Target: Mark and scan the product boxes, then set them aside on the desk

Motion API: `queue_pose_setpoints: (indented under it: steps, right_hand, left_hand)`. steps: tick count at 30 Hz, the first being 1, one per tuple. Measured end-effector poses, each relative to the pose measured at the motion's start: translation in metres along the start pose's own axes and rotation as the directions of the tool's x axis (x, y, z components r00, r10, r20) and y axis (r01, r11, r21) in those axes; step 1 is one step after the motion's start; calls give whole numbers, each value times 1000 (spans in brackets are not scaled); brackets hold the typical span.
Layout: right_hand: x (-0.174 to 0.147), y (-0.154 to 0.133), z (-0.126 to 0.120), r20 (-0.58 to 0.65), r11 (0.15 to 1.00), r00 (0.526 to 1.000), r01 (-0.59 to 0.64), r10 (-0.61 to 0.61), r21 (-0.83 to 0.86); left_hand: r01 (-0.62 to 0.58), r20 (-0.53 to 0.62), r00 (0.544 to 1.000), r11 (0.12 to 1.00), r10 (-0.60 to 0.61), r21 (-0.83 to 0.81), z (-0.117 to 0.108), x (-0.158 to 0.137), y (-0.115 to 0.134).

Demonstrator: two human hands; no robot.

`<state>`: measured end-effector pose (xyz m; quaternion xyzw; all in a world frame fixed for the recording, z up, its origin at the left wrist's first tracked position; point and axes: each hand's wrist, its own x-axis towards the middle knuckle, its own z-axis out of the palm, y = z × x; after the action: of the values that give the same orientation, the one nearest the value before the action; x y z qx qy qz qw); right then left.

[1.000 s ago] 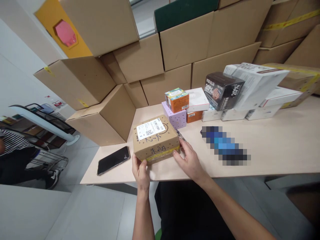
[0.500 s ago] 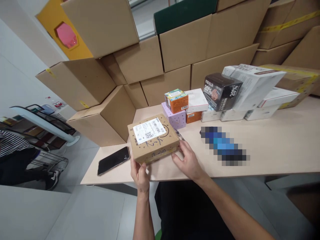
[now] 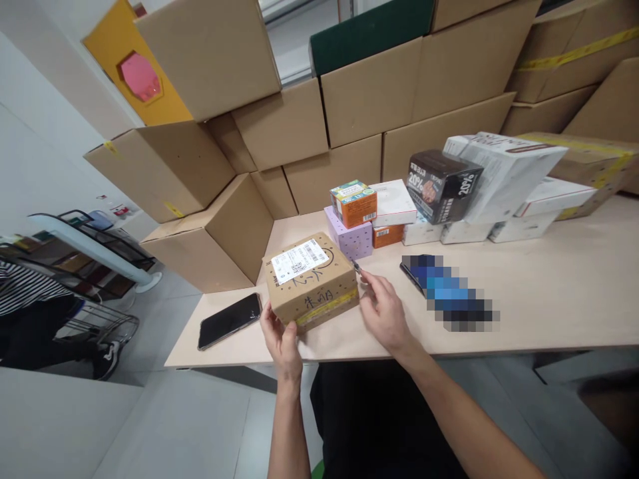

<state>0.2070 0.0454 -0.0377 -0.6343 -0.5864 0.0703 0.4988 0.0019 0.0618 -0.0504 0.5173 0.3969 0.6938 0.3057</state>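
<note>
Left fingers (image 3: pixel 270 326) hold parcel (image 3: pixel 319 282) (perhaps slightly lifted).

The person's bare left hand (image 3: pixel 282 338) and bare right hand (image 3: pixel 385 307) join slender, uncovered forearms (image 3: pixel 289 426); plain, unpatterned black fabric clothing (image 3: pixel 379 422) shows between them.

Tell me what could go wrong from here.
The black phone lies near the front edge of the table, close to the left hand; a bump might knock it off.

The upper orange box sits on the purple box just behind the carton; pushing the carton back could topple it.

The slim object at the right hand's fingertips is unclear; if sharp, it might scratch the carton.
</note>
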Motion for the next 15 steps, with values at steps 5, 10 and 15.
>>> queue_pose_setpoints:
  steps: [5,10,15]
  right_hand:
    - [24,-11,-19,224,849,950,-71,218,-523]
    - [32,-11,-18,300,825,914,-61,272,-562]
    - [30,0,-16,248,862,933,-109,261,-495]
  left_hand:
    - [-27,2,1000,1000,27,6,0,1,-1]
    - [-41,-5,999,998,41,47,-1,-1,-3]
    - [-337,-86,919,878,386,340,0,-8,11]
